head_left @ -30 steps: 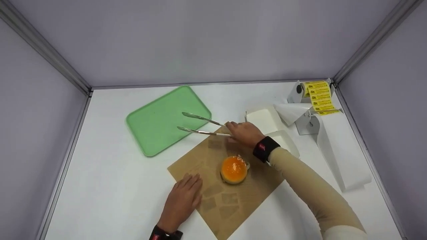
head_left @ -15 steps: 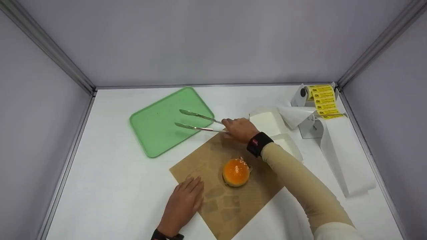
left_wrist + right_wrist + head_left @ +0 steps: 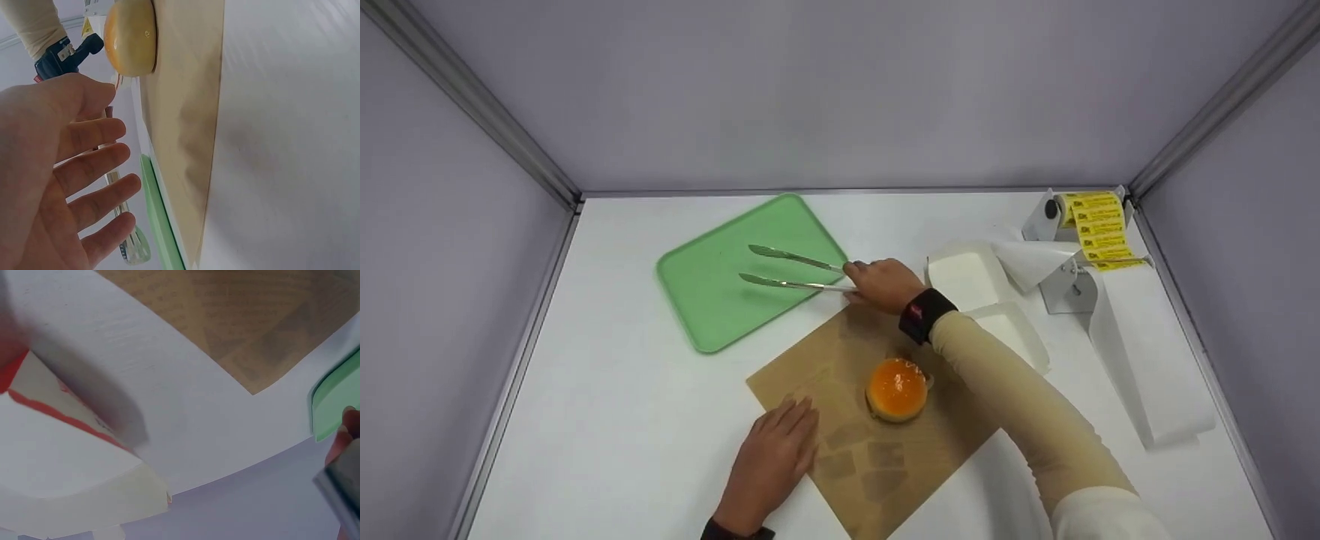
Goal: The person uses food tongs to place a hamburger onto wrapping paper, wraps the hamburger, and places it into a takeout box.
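My right hand [image 3: 885, 285] grips the handle end of metal tongs [image 3: 791, 283], whose two arms stand apart and reach left over the green tray [image 3: 712, 277]. Nothing is between the tips. A burger [image 3: 897, 390] with a shiny orange-brown bun sits on a sheet of brown printed paper [image 3: 795, 367], below my right forearm. At the paper's left edge is my left hand [image 3: 772, 457], fingers extended and holding nothing. In the left wrist view its fingers are spread slightly bent, near the bun [image 3: 132, 39].
An opened white box [image 3: 967, 277] stands right of my right hand, its lid half [image 3: 1012, 330] partly behind the sleeve. Further right are a dispenser with a yellow label roll [image 3: 1102, 225] and a long white strip [image 3: 1147, 352]. Grey walls enclose the white table [image 3: 607, 360].
My right hand has moved left with the tongs, so the tips reach further over the tray. My left hand stays almost in place. The view has shifted slightly.
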Demonstrator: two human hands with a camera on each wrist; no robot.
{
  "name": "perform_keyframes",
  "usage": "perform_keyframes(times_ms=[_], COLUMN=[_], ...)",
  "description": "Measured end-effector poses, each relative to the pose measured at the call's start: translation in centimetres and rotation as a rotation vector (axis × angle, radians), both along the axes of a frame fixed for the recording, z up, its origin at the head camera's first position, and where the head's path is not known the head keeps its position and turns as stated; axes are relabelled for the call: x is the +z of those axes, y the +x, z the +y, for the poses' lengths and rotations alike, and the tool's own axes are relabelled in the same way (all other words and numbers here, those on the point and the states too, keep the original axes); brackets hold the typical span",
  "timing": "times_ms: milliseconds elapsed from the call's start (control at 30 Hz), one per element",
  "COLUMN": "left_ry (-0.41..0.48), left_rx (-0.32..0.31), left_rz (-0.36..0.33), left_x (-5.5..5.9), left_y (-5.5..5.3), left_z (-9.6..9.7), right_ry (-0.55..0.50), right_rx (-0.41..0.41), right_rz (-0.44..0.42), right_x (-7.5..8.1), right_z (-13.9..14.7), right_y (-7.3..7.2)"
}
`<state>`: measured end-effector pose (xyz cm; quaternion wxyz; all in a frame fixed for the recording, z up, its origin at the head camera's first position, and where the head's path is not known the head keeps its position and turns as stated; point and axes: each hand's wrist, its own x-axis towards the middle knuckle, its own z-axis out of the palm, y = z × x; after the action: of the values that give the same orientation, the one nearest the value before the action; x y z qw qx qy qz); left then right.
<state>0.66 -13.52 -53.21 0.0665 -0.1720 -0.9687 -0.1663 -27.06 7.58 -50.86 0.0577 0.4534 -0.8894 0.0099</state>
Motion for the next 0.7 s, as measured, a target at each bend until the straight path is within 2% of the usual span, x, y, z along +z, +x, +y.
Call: perform_keyframes(times_ms=[267, 700], left_ry=[0.006, 0.017], left_rx=[0.015, 0.02], left_rz=[-0.046, -0.024], left_x=[0.2, -0.1], left_y=[0.0, -0.1], left_z=[-0.1, -0.4], right_ry=[0.034, 0.027], right_rx=[-0.001, -0.094], right_rz=[0.0, -0.147], right_x=[-0.3, -0.8], right_z=[-0.7, -1.5], right_y=[-0.8, -1.9])
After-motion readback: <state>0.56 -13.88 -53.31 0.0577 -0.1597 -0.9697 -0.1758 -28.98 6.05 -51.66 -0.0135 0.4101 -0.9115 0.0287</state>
